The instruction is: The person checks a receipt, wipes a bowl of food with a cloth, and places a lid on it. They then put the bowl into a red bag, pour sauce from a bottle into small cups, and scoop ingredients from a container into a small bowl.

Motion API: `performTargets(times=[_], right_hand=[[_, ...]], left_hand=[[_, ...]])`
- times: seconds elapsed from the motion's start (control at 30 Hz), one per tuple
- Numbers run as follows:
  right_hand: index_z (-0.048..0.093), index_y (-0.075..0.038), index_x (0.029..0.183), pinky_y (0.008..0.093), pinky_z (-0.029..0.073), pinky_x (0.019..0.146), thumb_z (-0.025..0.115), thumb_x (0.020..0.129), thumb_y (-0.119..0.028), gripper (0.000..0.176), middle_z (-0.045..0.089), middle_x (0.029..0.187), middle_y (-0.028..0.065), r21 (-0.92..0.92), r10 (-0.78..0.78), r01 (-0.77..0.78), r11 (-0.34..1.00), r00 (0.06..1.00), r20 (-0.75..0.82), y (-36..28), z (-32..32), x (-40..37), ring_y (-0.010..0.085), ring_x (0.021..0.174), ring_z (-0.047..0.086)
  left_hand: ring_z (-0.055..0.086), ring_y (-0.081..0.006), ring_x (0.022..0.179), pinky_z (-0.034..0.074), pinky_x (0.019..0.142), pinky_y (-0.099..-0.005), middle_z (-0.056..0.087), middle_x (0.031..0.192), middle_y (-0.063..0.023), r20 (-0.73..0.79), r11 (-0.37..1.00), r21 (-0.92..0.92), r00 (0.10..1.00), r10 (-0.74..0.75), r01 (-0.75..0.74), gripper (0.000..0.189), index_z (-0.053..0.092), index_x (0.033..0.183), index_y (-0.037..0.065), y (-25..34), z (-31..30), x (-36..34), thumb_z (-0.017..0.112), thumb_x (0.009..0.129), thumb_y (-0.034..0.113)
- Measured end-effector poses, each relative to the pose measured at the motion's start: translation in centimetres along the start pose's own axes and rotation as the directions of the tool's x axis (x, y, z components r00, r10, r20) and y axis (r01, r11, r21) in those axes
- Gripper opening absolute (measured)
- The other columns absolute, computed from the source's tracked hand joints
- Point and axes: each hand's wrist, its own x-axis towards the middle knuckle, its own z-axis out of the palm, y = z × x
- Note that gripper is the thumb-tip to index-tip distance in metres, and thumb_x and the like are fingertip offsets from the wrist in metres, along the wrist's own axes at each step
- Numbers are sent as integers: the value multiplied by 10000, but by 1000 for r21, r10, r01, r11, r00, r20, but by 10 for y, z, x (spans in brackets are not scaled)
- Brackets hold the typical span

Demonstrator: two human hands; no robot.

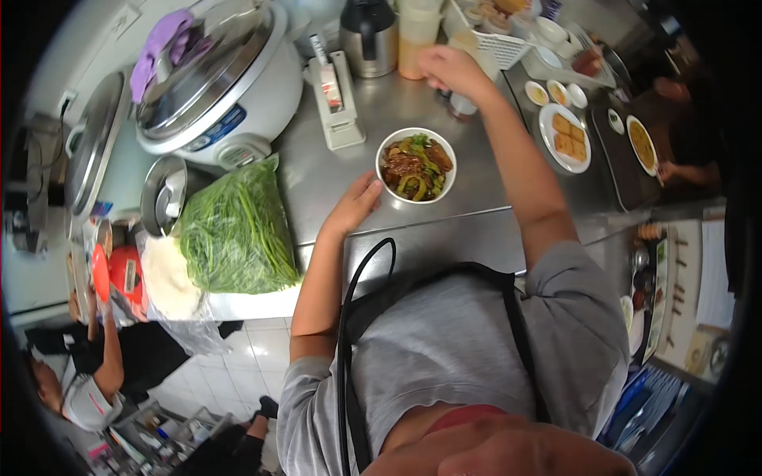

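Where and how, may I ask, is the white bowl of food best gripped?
Take the white bowl by its outer wall under the rim, probably from left and right: it stands upright, round and open, filled with food; the left hand is at its left.

A purple cloth (161,47) lies on a large cooker (274,91); 1 bag of greens (238,230) sits beside it.

smooth bowl (453,165), glossy metal counter (479,181)

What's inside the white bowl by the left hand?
White bowl: glossy brown pieces and green vegetable slices on top. Whatever sits beneath that layer is covered, so can't tell.
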Motion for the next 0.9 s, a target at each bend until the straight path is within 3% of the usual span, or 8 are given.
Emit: performTargets(times=[0.2, 0.3, 0.47, 0.6, 0.7, 0.8, 0.87, 0.9], right_hand=[[561, -36, 919, 206, 421, 508, 534, 752, -226, 255, 567, 762, 26, 179, 336, -289, 940, 869, -364, 120, -65, -174, 79, 572, 514], [547, -21, 944, 207, 421, 523, 503, 773, -220, 267, 562, 748, 26, 226, 429, -366, 903, 731, -531, 152, -73, -275, 85, 584, 514], [576, -20, 887, 262, 440, 557, 519, 759, -222, 246, 582, 702, 75, 113, 432, -575, 810, 456, -778, 187, -92, -401, 145, 577, 544], [603, -52, 809, 390, 441, 640, 468, 749, -247, 244, 571, 801, 188, 42, 407, -948, 316, 95, -908, 183, -118, -501, 312, 719, 568], [598, -42, 881, 369, 432, 746, 448, 723, -191, 264, 571, 933, 161, 291, 572, -957, -18, -249, -782, 175, -119, -581, 299, 892, 542], [565, -41, 940, 393, 415, 757, 430, 732, -185, 287, 554, 977, 139, 105, 560, -987, -120, -155, -814, 203, -91, -635, 283, 944, 509], [551, -46, 890, 401, 426, 712, 447, 727, -172, 231, 501, 990, 141, -347, 406, -911, -222, 237, -883, 244, -56, -651, 283, 952, 461], [538, -49, 848, 392, 434, 691, 451, 733, -147, 174, 479, 950, 145, -74, 313, -994, -82, 45, -949, 227, -47, -629, 309, 884, 466]], left_hand=[[432, -123, 536, 362, 507, -243, 475, 569, -50, 50, 980, 197, 999, -13, 3, 491, 546, 773, 8, -18, 20, 35, 337, 823, 449], [543, -178, 718, 428, 580, -283, 549, 921, -80, 92, 992, 92, 991, -95, 86, 443, 423, 1058, 55, -11, 25, 47, 407, 805, 418], [530, -197, 805, 416, 585, -280, 523, 977, -64, 30, 990, -83, 994, -109, 111, 433, 389, 1090, 71, -7, 37, 60, 436, 798, 387], [504, -210, 869, 413, 623, -312, 476, 1054, -75, 82, 987, -76, 988, -133, 139, 491, 331, 1152, 80, -2, 37, 57, 439, 792, 397], [485, -226, 921, 405, 643, -331, 441, 1117, -91, 75, 985, -104, 988, -132, 139, 547, 287, 1195, 78, -12, 30, 64, 443, 789, 410], [473, -224, 893, 376, 659, -348, 432, 1134, -88, 3, 978, -162, 991, -135, 134, 509, 294, 1193, 81, -20, 31, 66, 385, 817, 413], [481, -212, 867, 378, 642, -343, 456, 1102, -69, -133, 986, -140, 985, -112, 94, 471, 331, 1170, 105, -7, 52, 52, 381, 817, 413], [488, -196, 830, 380, 620, -340, 481, 1062, -51, -68, 1000, -18, 998, -3, 2, 442, 367, 1142, 113, -27, 39, 63, 381, 816, 412]])
